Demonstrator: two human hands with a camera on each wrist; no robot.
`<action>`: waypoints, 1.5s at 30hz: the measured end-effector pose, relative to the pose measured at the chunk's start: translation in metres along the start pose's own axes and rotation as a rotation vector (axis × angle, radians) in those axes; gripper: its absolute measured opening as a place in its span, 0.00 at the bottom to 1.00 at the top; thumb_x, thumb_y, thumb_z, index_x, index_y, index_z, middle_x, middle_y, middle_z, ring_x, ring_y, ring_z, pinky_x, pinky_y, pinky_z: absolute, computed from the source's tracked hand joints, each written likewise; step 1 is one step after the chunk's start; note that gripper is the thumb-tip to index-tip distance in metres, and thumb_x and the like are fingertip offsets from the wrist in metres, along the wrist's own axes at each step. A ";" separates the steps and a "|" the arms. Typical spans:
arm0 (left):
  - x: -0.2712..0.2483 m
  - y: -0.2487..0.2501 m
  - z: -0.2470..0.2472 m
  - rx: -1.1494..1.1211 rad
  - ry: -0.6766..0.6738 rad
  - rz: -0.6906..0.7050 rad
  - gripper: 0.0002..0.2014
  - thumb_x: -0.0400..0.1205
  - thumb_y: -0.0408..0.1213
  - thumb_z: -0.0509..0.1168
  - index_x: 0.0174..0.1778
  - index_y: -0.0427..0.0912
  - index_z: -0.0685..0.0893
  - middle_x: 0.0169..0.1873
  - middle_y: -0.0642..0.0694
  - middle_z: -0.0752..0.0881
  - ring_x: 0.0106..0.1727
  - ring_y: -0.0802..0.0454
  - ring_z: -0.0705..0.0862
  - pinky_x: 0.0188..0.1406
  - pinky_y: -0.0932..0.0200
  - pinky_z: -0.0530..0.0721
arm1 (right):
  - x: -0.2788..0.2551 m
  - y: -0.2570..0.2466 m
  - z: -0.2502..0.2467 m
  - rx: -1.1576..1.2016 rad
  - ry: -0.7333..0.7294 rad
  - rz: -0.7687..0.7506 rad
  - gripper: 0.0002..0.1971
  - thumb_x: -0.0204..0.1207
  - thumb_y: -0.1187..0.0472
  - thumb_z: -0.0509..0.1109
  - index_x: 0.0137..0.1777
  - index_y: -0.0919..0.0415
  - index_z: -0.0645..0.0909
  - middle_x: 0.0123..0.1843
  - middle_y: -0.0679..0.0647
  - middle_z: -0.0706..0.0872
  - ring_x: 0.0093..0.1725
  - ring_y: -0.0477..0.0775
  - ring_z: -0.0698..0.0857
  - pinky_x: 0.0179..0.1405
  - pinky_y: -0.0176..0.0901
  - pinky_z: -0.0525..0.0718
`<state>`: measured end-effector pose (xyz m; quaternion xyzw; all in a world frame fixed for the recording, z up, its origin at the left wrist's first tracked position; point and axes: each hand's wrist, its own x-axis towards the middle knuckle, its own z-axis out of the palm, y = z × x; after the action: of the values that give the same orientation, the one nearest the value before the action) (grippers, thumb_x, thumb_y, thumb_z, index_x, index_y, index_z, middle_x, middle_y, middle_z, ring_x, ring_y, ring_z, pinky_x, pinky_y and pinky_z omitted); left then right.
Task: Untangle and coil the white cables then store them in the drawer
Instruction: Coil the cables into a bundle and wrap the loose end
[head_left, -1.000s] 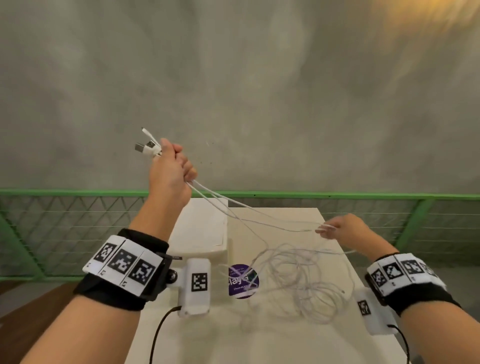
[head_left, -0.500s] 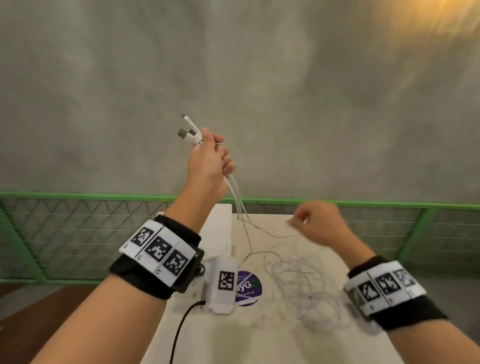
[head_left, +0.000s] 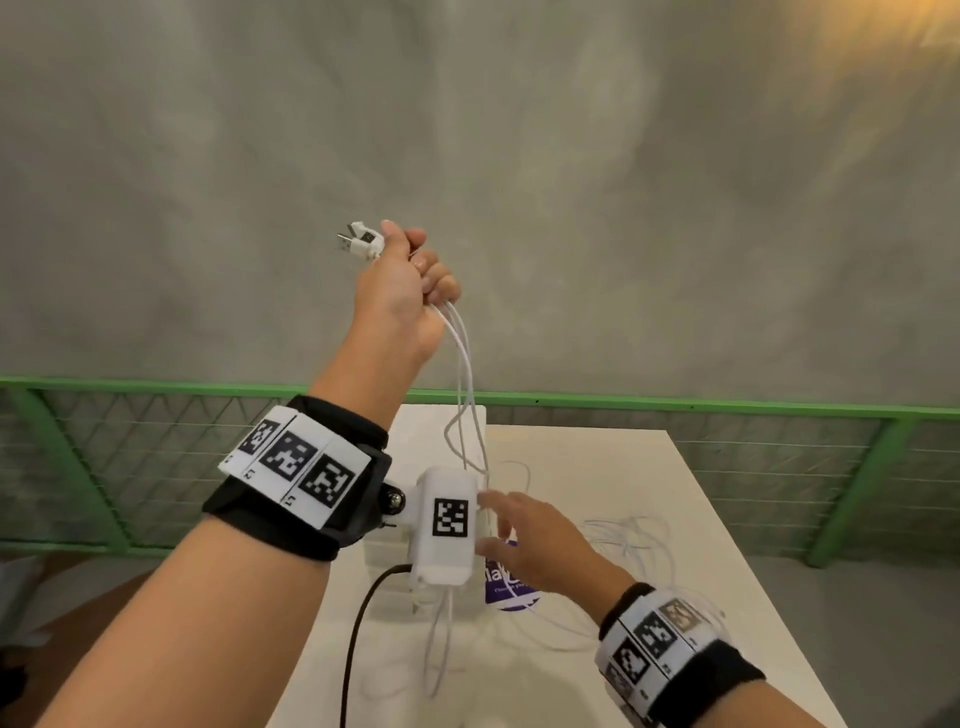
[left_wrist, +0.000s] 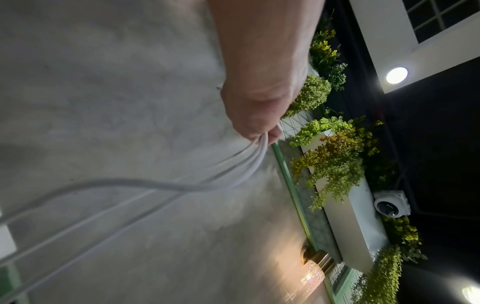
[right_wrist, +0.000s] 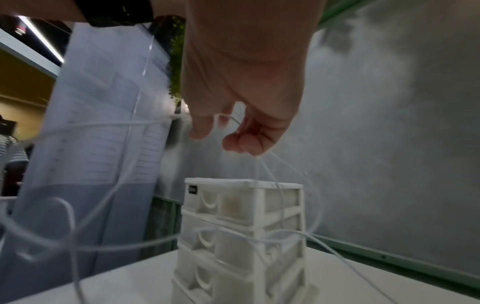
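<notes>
Left hand (head_left: 397, 291) fist grips thin, smooth white cables (head_left: 464, 364).

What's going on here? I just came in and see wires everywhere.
A person is sorting out a tangle of white cables. The left hand is raised and grips a bunch of them near their plug ends, so the strands hang down to the white table. The right hand is low over the table with a thin strand running through its fingers. Loose loops lie tangled on the table, and the small white drawer unit looks closed, so nothing is coiled or stored yet.
</notes>
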<state>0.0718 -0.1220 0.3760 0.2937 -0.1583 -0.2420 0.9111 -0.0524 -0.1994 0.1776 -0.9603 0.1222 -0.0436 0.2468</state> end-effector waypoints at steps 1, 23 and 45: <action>-0.001 0.000 0.000 0.004 -0.005 -0.007 0.21 0.88 0.47 0.46 0.32 0.41 0.68 0.08 0.54 0.63 0.08 0.62 0.58 0.07 0.71 0.57 | 0.004 -0.001 0.002 -0.013 -0.030 0.003 0.15 0.78 0.48 0.63 0.63 0.50 0.77 0.42 0.50 0.79 0.41 0.51 0.77 0.41 0.42 0.73; 0.012 0.038 -0.067 0.370 0.242 0.207 0.20 0.88 0.48 0.46 0.33 0.44 0.67 0.09 0.57 0.61 0.11 0.61 0.57 0.10 0.69 0.55 | -0.089 0.172 -0.120 0.910 0.583 0.922 0.16 0.74 0.49 0.71 0.42 0.63 0.78 0.33 0.59 0.84 0.31 0.53 0.79 0.24 0.42 0.82; -0.073 -0.090 -0.056 1.211 -0.275 -0.452 0.22 0.87 0.54 0.44 0.70 0.49 0.72 0.33 0.45 0.89 0.14 0.59 0.60 0.13 0.67 0.61 | -0.007 0.025 -0.155 0.300 0.178 0.667 0.29 0.81 0.45 0.56 0.24 0.64 0.75 0.14 0.52 0.69 0.15 0.50 0.66 0.18 0.35 0.63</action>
<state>0.0035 -0.1217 0.2668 0.7466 -0.3157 -0.3309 0.4832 -0.0864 -0.2908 0.3008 -0.8133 0.4416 -0.0614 0.3738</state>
